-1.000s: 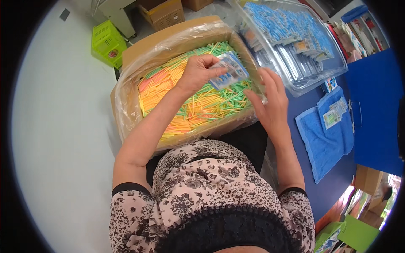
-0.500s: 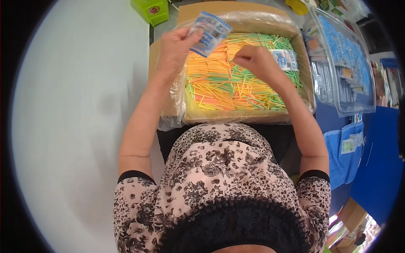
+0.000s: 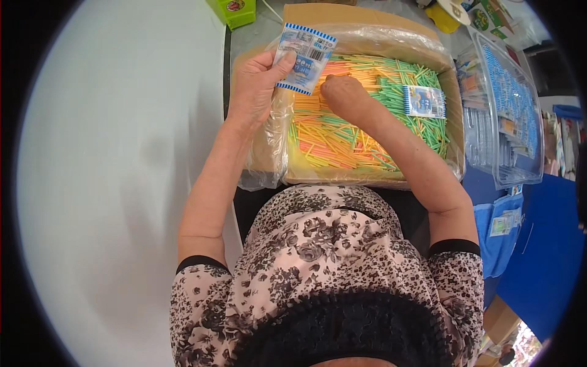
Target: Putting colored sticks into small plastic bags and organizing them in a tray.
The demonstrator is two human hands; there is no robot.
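My left hand [image 3: 257,85] pinches a small clear-and-blue plastic packet [image 3: 301,58] between thumb and fingers, above the left side of a cardboard box [image 3: 373,25]. Many thin coloured sticks [image 3: 330,144], orange, yellow, pink and green, fill this box, which has a clear plastic liner [image 3: 278,144]. Just right of the held packet, my right hand [image 3: 345,96] is closed low over the sticks. Its fingertips are turned away, so what they hold, if anything, is hidden. A second blue-and-white packet [image 3: 424,101] lies flat on the green sticks at the right.
Right of the box, a clear plastic bin [image 3: 498,116] holds many blue packets. Below it, a blue cloth [image 3: 498,244] carries a small packet. A green container [image 3: 235,13] stands at the far left, beside a pale wall or panel [image 3: 122,153].
My right hand has moved left and closer to the held packet. That packet now shows more upright in my left hand. The whole view has shifted slightly.
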